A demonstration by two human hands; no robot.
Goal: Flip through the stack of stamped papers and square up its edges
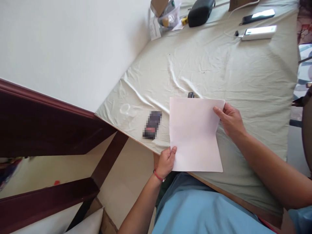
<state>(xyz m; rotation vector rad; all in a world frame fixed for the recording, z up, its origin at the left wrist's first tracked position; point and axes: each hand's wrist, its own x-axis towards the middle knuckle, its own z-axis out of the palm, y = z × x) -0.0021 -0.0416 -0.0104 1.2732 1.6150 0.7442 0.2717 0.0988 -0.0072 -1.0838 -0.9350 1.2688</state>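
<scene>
A blank white sheet of paper point(195, 133) is held up over the near edge of the cloth-covered table point(255, 84). My left hand point(166, 160), with a red bracelet at the wrist, pinches its lower left edge, thumb on top. At the upper right corner, my right hand point(230, 119) grips the sheet between thumb and fingers. The paper bends slightly along its right side. A small black object point(190, 95) peeks out past the top edge, mostly hidden by the sheet. Left of the paper lies a dark, blurred-out oblong item point(152, 125).
At the back stand a clear plastic container point(170, 18) of odds and ends and a black case point(201, 13). A white power bank point(259, 33) with a cable lies back right, near a dark phone-like device point(258, 16). Wall point(60, 48) borders the table's left.
</scene>
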